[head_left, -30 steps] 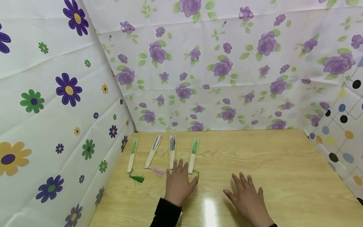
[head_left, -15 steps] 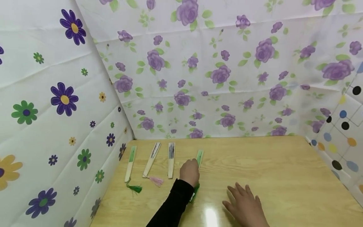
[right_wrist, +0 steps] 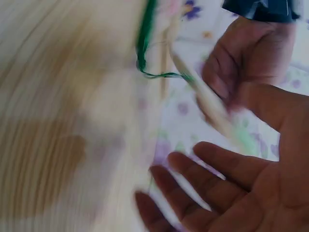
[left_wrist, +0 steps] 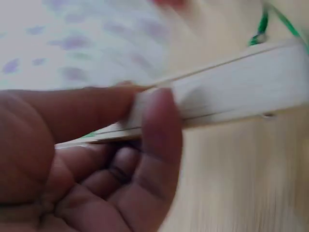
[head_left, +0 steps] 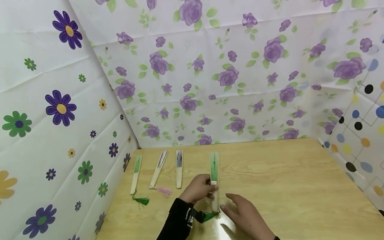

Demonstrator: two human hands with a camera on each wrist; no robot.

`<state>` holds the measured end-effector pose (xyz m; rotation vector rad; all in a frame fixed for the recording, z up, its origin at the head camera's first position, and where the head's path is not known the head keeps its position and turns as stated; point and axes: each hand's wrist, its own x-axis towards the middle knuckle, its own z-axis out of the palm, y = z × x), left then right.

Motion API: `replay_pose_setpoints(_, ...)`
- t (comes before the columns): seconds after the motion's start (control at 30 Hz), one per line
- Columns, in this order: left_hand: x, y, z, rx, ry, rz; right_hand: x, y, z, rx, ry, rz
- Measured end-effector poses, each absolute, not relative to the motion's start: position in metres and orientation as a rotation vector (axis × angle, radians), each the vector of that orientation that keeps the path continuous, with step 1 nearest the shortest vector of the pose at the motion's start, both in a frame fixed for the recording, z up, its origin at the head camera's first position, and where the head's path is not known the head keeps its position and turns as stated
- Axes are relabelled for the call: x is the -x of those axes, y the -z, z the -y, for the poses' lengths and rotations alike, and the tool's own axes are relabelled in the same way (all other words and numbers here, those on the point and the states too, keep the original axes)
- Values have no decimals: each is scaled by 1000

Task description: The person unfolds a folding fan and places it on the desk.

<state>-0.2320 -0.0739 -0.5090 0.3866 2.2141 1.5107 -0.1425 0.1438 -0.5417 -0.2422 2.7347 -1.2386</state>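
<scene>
My left hand pinches a folded hand fan by its pale ribs, thumb on one side and fingers on the other. The fan has a green upper part, and a green tassel hangs at its lower end. In the left wrist view, the ribs lie between thumb and curled fingers. My right hand is just right of the fan's lower end, apart from it. Seen from the right wrist, its fingers are spread and loosely bent, holding nothing.
Three more folded fans lie in a row on the wooden table: one with a green tassel, one with a pink tassel and a grey-patterned one. Flowered cloth hangs behind; another cloth stands at the left.
My left hand has taken hold of the rightmost fan and lifted it, bringing it rightward and nearer. My right hand has moved left towards the fan.
</scene>
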Motion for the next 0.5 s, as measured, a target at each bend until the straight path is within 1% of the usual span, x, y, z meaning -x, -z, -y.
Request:
replay_pose_setpoints(0.1, 221, 497, 71, -347, -1770, -1934, 143, 542, -139, 294, 1551, -2435)
replay_pose_setpoints(0.17, 215, 491, 69, -329, -1835, -1902, 142, 544, -135, 281, 1740, -2222)
replay_pose_setpoints(0.23, 209, 487, 67, -303, -1859, -1933, 139, 546, -131, 210, 1870, -2068)
replay_pose_setpoints(0.37, 199, 485, 64, -249, -1873, -2027, 132, 551, -123, 64, 1944, -2036)
replay_pose_setpoints(0.5, 197, 486, 61, -229, -1904, -2032, 130, 551, -124, 65, 1975, -2033)
